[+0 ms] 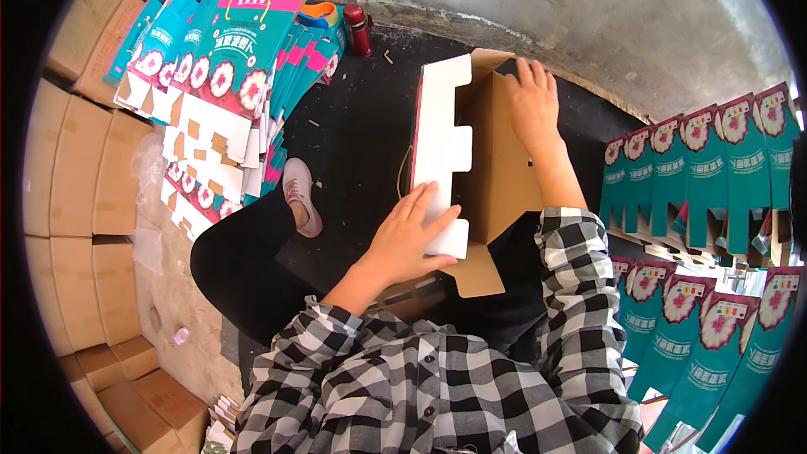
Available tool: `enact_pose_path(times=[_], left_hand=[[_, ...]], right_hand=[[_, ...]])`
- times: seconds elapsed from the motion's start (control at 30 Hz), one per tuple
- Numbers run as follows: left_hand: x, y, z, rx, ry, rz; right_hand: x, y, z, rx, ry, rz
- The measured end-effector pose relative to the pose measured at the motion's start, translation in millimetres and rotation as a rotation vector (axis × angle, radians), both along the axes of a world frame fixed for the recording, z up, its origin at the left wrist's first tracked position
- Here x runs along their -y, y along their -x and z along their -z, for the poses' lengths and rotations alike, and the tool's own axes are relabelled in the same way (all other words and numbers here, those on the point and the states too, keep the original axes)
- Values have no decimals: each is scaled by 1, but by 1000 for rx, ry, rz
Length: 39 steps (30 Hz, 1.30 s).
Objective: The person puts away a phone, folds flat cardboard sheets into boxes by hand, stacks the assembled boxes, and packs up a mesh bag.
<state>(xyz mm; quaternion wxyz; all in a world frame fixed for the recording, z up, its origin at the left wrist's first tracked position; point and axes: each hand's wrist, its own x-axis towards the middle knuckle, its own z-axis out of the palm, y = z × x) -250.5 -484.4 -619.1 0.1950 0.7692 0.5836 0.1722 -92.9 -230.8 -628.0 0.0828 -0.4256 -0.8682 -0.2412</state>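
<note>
An opened carton stands in front of me, plain brown inside. Along its left side runs a white notched flap, and a thin cord handle shows beside it. Across the near part of this flap lies my left hand, its fingers spread and its thumb toward the carton's near end. My right hand rests at the far right edge of the carton with its fingers stretched out. A brown end flap sticks out toward me.
Flat teal printed cartons are piled at the far left, near a red flask. Brown boxes are stacked along the left. Teal cartons stand in rows on the right. A concrete wall rises behind.
</note>
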Motion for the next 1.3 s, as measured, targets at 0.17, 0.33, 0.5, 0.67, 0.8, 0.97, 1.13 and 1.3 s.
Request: enact_pose_path(times=[0.17, 0.33, 0.5, 0.67, 0.8, 0.97, 1.13, 1.3], left_hand=[[1, -6, 1, 44, 1, -11], [7, 1, 10, -54, -19, 21], [26, -2, 19, 140, -76, 151], [17, -32, 28, 132, -62, -331], [7, -55, 37, -169, -371, -178], [5, -79, 40, 133, -189, -145], [7, -74, 50, -40, -189, -171], [14, 20, 25, 5, -156, -49]], right_hand=[[-16, 6, 9, -65, -12, -193], [-26, 7, 11, -91, 357, 49], [-24, 4, 10, -111, 431, 16], [-22, -4, 17, -228, 436, -185], [-12, -3, 11, 18, 423, -124], [-2, 5, 3, 36, 460, -91], [-3, -8, 2, 59, 557, -45], [9, -13, -1, 62, 644, 2]])
